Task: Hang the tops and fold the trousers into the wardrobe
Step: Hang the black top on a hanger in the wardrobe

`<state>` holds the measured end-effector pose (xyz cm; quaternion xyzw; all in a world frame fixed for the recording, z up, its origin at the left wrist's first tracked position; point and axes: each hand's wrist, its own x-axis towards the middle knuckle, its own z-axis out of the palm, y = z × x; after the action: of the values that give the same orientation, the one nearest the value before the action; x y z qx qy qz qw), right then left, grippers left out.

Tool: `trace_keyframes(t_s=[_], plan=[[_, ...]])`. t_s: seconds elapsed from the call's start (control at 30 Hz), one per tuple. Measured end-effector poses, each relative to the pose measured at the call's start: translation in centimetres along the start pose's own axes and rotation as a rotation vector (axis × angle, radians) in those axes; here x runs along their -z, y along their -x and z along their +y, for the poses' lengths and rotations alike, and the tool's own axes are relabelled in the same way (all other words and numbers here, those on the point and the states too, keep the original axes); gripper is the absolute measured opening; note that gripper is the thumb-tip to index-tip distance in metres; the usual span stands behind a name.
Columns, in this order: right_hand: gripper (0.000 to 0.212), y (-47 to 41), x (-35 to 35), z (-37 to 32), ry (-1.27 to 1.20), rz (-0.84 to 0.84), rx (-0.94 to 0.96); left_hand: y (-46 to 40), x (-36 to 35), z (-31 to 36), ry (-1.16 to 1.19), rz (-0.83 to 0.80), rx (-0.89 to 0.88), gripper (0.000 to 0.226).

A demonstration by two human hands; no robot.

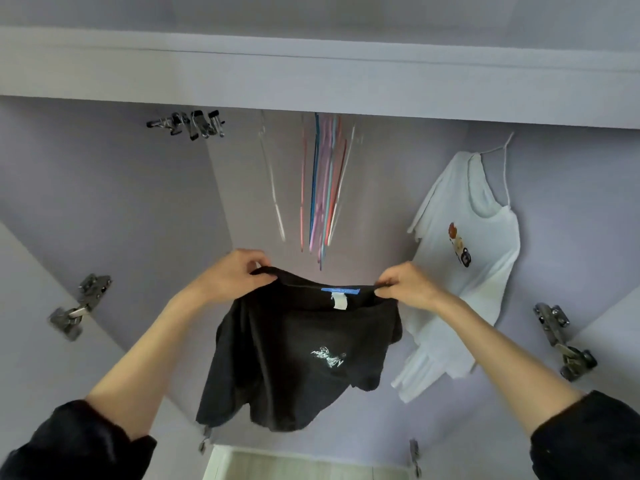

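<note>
Right now my left hand [232,271] and my right hand [408,284] are both raised in front of the open lilac wardrobe [114,174], and between them hangs a black cotton T-shirt with a small white print on its chest [294,358]. Each hand pinches one end of the neckline, thumb and fingers curled tight over the dark fabric, so the collar stretches in a shallow line from one grip to the other. A blue label and a white tag [338,301] sit on the inside of the collar, roughly midway between my hands. Below my fingers the shirt drops loose and crumpled, its hem bunched unevenly. Above and just beyond my knuckles a bundle of thin coloured hangers [323,188], pink, blue, red and white, dangles edge-on inside the wardrobe. Up and to the left of my left hand a cluster of black and metal clip hangers [194,124] sits near the top of the wardrobe. Beyond my right hand, to its right, a white T-shirt with a small brown and dark cartoon print [471,244] hangs on a white wire hanger [498,150]. Metal door hinges show on both sides, one out past my left forearm [78,306] and one past my right [561,341]. My dark sleeves [79,441] are pushed up from the wrists.
</note>
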<state>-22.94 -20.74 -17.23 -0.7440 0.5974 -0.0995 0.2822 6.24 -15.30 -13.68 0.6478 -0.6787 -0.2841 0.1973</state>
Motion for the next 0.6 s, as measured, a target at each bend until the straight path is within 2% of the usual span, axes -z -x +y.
trace_keyframes(t_s=[0.1,0.17,0.27,0.37,0.53,0.6], plan=[[0.012,-1.1,0.5,-0.4,-0.211,-0.086,0.017,0.1,0.3,-0.3,0.047,0.066,0.002,0.009],[0.020,-1.9,1.0,-1.3,-0.435,-0.134,-0.015,0.0,0.3,-0.2,0.109,0.081,-0.004,0.011],[0.036,-4.3,1.9,-4.0,-0.829,0.010,-0.075,-0.5,0.0,0.4,0.207,0.076,-0.033,0.016],[0.034,-6.6,2.8,-7.2,-0.962,0.125,-0.107,-1.1,0.0,0.8,0.209,0.062,-0.063,0.018],[0.006,-8.6,3.2,-9.7,-1.145,0.126,-0.205,-1.6,0.5,0.4,0.191,0.043,-0.052,0.018],[0.019,-8.9,3.3,-9.9,-1.200,0.182,-0.220,-1.8,0.8,0.1,0.205,0.060,-0.047,0.019]])
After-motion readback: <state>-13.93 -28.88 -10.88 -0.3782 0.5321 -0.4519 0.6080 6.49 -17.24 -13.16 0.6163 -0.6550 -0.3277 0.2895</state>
